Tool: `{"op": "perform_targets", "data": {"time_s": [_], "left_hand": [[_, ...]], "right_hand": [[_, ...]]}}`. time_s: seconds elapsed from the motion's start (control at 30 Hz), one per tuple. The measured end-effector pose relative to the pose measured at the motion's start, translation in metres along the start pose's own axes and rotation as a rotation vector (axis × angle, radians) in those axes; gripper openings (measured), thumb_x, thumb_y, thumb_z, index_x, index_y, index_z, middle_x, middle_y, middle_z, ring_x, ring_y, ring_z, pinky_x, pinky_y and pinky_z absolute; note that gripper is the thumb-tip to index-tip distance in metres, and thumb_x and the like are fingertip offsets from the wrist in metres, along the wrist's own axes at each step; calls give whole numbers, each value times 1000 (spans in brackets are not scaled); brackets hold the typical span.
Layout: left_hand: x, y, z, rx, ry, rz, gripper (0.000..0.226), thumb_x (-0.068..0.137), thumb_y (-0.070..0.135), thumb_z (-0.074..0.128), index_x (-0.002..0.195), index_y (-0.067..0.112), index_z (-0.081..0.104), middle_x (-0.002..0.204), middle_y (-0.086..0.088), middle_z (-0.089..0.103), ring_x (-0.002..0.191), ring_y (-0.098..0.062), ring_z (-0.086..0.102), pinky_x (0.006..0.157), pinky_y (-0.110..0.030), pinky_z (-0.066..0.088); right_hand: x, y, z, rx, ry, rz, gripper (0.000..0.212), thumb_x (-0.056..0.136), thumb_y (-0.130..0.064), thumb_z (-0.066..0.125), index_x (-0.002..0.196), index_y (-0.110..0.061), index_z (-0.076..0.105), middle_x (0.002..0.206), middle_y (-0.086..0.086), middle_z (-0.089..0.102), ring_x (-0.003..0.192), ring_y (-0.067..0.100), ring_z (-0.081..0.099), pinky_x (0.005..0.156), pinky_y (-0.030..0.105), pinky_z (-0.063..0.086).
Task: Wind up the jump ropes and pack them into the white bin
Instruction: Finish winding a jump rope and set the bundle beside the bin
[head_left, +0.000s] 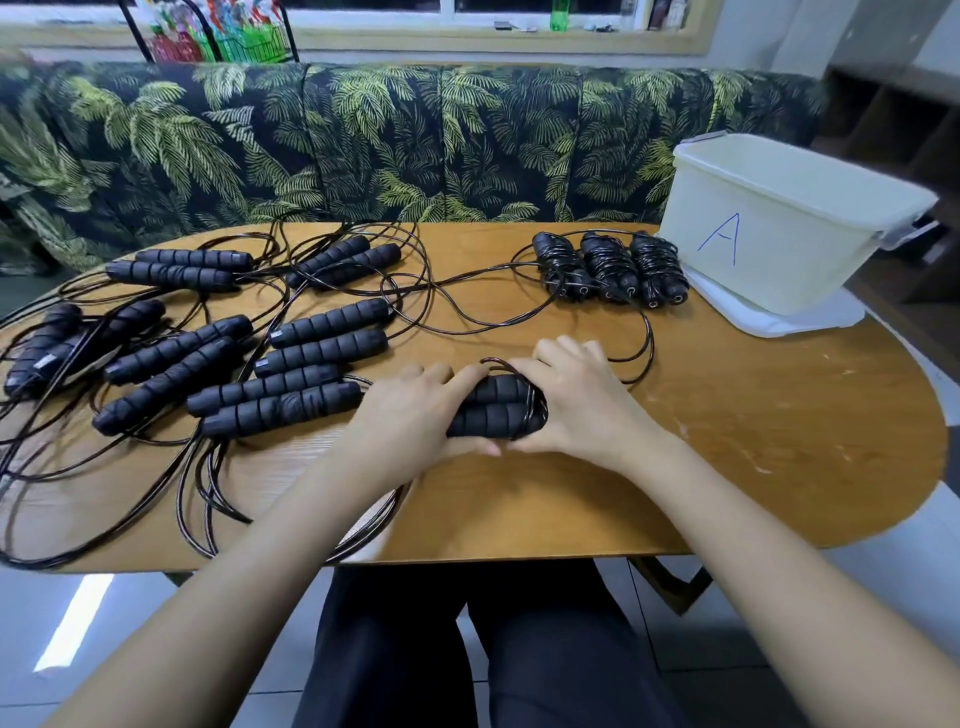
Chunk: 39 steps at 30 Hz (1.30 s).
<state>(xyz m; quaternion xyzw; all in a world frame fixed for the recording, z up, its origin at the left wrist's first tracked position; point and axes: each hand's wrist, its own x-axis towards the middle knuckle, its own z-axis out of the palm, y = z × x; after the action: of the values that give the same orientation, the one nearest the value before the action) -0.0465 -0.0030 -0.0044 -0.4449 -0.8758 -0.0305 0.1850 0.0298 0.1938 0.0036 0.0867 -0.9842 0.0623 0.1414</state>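
Left grip (410, 410) is closed over one end of the handle pair (493, 405) I am working on, fingers across the top and thumb underneath. Right grip (576, 400) is clasped round the other end, where a few turns of thin dark cord (530, 410) bind the two black foam handles side by side. The bundle sits low over the table (753, 415), near its front edge and about the middle. I cannot tell whether it touches the wood. From it the cord runs up in a loop past my right grip and away across the table.

Three wound ropes (610, 270) lie side by side at the far right, just beside the white bin (769, 228). That bin carries a blue letter A and stands on its flat lid (779, 319) at the table's right end. I cannot see inside it. To my left the loose ropes (322, 338) lie in pairs of handles, their cords tangled over the wood and trailing off the near edge. Behind the table is a palm-print sofa (363, 140).
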Motion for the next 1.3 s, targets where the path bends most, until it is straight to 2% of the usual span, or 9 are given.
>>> {"op": "perform_targets", "data": {"time_s": [0.17, 0.3, 0.5, 0.7, 0.87, 1.07, 1.13, 1.2, 1.3], "left_hand": [[2, 11, -5, 122, -45, 16, 80, 70, 79, 47, 117, 14, 46, 80, -2, 60, 70, -24, 58, 47, -33, 41], [8, 27, -13, 200, -94, -44, 72, 76, 76, 47, 110, 13, 37, 81, 1, 47, 78, -23, 57, 51, -32, 34], [21, 33, -13, 47, -61, -323, 77, 70, 77, 51, 109, 12, 37, 92, -3, 61, 82, -27, 64, 55, -34, 40], [18, 17, -18, -529, 77, -566, 79, 65, 74, 55, 113, 13, 41, 102, -6, 64, 92, -32, 62, 73, -40, 49], [15, 17, -19, -978, 152, -530, 52, 74, 51, 74, 103, 19, 44, 95, 11, 58, 91, -11, 56, 73, -25, 38], [3, 0, -27, -1188, -99, -127, 56, 62, 50, 76, 101, 24, 46, 100, -1, 66, 90, -11, 61, 85, -38, 50], [-1, -7, -30, -1004, -159, -8, 61, 60, 66, 74, 100, 31, 44, 100, -3, 67, 90, -19, 63, 84, -43, 50], [-2, -10, -34, -642, -166, 111, 69, 57, 83, 60, 102, 33, 44, 87, 4, 66, 79, -18, 62, 73, -42, 50], [4, -9, -40, -172, -139, 226, 78, 56, 93, 43, 103, 30, 37, 75, 5, 62, 69, -22, 60, 60, -38, 48]], "right_hand": [[4, 4, -21, 240, -327, 181, 73, 89, -53, 57, 150, -22, 30, 131, -2, 53, 121, 17, 45, 104, 35, 33], [7, -4, -25, 164, -66, 273, 35, 102, -18, 43, 137, -15, 48, 110, 6, 68, 105, 26, 62, 85, 35, 46], [5, -30, -20, -188, 301, 197, 13, 90, -13, 67, 98, -6, 60, 69, 5, 68, 53, 24, 46, 57, 27, 24], [-11, -32, 6, 364, 340, 284, 9, 98, -17, 54, 97, -12, 60, 67, 0, 64, 63, 27, 60, 61, 36, 45], [-15, -10, 3, 1232, 52, 201, 27, 102, -9, 41, 86, -14, 62, 64, -6, 54, 69, 8, 54, 81, 19, 43], [2, 16, -12, 946, -319, 137, 22, 95, 5, 48, 87, -9, 63, 85, -8, 63, 77, -12, 57, 87, 13, 45], [16, 25, -19, 739, -423, 1, 28, 96, 2, 49, 80, -21, 57, 80, -24, 58, 86, -15, 54, 117, 27, 23], [34, 32, -19, 418, -473, -150, 27, 96, -8, 52, 75, -24, 53, 74, -23, 52, 85, -12, 51, 122, 37, -1], [50, 29, -22, 143, -498, -273, 15, 97, -23, 54, 86, -20, 63, 80, -18, 51, 90, -5, 47, 121, 36, -4]]}}
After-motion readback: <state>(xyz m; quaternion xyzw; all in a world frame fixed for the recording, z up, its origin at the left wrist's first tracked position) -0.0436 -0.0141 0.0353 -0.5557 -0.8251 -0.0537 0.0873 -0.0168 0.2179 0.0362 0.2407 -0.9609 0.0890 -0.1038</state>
